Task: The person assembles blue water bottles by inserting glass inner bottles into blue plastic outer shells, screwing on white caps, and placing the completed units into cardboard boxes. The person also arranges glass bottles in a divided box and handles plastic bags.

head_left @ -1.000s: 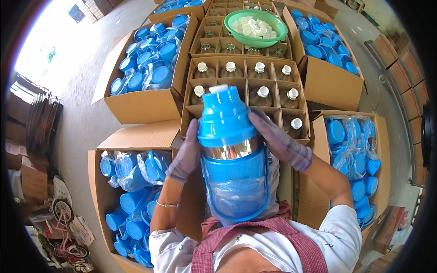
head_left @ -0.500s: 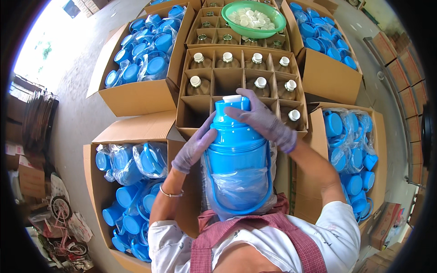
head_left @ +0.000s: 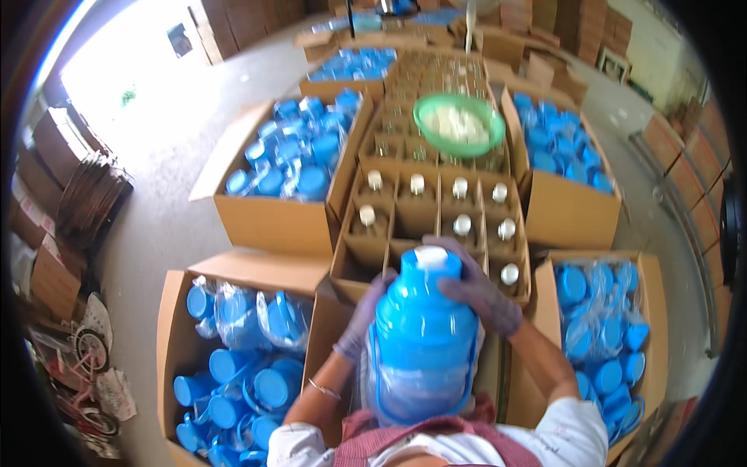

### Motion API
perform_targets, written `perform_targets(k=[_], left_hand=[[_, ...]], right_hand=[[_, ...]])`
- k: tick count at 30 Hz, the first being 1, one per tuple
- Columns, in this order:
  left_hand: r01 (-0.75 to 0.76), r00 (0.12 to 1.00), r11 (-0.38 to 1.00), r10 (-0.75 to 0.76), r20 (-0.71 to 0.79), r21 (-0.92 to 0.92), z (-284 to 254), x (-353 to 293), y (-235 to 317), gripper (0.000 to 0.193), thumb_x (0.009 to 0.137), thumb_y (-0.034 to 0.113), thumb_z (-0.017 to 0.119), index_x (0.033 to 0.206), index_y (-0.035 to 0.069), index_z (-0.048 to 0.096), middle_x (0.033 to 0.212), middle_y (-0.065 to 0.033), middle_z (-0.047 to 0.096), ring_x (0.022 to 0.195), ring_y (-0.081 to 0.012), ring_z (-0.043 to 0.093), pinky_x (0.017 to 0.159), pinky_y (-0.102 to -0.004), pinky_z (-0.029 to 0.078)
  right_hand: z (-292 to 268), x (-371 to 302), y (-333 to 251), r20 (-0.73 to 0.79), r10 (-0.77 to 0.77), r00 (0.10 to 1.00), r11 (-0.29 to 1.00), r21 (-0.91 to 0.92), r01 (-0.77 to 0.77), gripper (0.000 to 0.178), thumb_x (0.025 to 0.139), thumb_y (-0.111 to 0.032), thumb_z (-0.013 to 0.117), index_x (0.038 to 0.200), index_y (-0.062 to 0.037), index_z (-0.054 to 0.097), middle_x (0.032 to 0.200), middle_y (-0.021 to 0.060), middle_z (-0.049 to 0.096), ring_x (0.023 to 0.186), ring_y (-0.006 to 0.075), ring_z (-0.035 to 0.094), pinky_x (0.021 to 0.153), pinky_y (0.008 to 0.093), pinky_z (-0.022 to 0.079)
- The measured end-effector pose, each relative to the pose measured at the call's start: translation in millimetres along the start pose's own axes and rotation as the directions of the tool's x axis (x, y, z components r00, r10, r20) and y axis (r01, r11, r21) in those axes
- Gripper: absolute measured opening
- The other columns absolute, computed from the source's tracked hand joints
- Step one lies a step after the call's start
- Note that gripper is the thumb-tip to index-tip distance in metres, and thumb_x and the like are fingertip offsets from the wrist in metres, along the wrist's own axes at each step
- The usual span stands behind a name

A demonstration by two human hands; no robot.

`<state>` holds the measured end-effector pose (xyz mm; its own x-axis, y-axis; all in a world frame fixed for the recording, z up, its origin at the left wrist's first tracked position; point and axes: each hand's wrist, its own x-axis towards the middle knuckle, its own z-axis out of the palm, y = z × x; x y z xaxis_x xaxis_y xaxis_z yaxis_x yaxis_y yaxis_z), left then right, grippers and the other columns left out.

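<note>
A large blue thermos flask [head_left: 426,335] stands in front of my body, its white stopper [head_left: 431,255] showing at the neck and a blue carrying handle hanging down its sides. Clear plastic wrap [head_left: 416,393] surrounds its lower part. My gloved left hand [head_left: 366,317] is curved against the flask's left shoulder, its fingertips partly hidden. On the other side, my gloved right hand [head_left: 484,296] grips the neck and shoulder. Just beyond the flask is a divided carton [head_left: 342,278] of bottles with white stoppers; some of its compartments hold no bottle.
A green bowl [head_left: 424,134] of small white pieces rests on more divided cartons of bottles. Open boxes of blue flask parts stand at left [head_left: 167,342], far left [head_left: 261,222], right [head_left: 657,335] and far right [head_left: 576,210]. A small bicycle [head_left: 85,366] is at the left.
My view has tilted up, so the boxes appear lower and more of the far room shows. Both hands stay on the flask; my right fingers have come off the stopper to the neck.
</note>
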<state>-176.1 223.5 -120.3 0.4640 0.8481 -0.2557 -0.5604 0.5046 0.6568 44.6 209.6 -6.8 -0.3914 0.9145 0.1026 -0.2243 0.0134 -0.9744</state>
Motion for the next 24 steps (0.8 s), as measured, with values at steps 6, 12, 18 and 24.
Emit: perform_targets(k=[6,12,18,24], left_hand=[[0.011,0.999,0.845,-0.028,0.023,0.535,-14.7,-38.4,-50.8,0.036,0.095,0.029,0.062,0.118,0.001,0.062,0.102,-0.0043,0.066,0.094,-0.0124,0.061,0.083,-0.0276,0.052],[0.014,0.921,0.776,-0.256,0.293,0.631,92.5,-129.5,-5.4,0.033,0.091,0.024,0.067,0.114,0.001,0.064,0.1,-0.0048,0.066,0.086,-0.0105,0.062,0.077,-0.0271,0.052],[0.09,0.865,0.912,-0.27,0.423,0.4,73.1,-146.2,23.1,0.033,0.091,0.028,0.068,0.11,0.002,0.065,0.096,-0.0053,0.068,0.08,-0.0122,0.066,0.074,-0.0268,0.054],[-0.406,0.806,0.679,-0.048,0.589,0.611,115.3,-167.2,-13.8,0.039,0.092,0.031,0.067,0.115,-0.001,0.065,0.095,-0.0023,0.069,0.084,-0.0087,0.061,0.079,-0.0272,0.052]], right_hand=[[10.6,-63.7,-54.6,-0.263,0.003,0.965,0.984,-0.173,-0.051,0.086,0.079,-0.047,0.078,0.144,-0.0094,0.037,0.129,0.0123,0.05,0.118,0.0234,0.049,0.102,0.0386,0.041],[-33.1,-95.3,-1.7,-0.629,-0.058,0.775,0.882,-0.396,-0.255,0.078,0.082,-0.059,0.069,0.133,-0.0037,0.047,0.126,0.0131,0.051,0.114,0.0227,0.051,0.097,0.0352,0.044],[-14.4,-115.7,-76.7,-0.115,-0.237,0.965,0.83,-0.54,0.14,0.082,0.085,-0.061,0.065,0.138,-0.0012,0.049,0.13,0.0131,0.057,0.124,0.0232,0.052,0.104,0.0358,0.041],[15.8,-100.9,-95.3,-0.223,-0.113,0.968,0.646,-0.757,-0.099,0.073,0.085,-0.057,0.067,0.134,-0.0033,0.056,0.131,0.0164,0.058,0.124,0.028,0.053,0.106,0.0393,0.039]])
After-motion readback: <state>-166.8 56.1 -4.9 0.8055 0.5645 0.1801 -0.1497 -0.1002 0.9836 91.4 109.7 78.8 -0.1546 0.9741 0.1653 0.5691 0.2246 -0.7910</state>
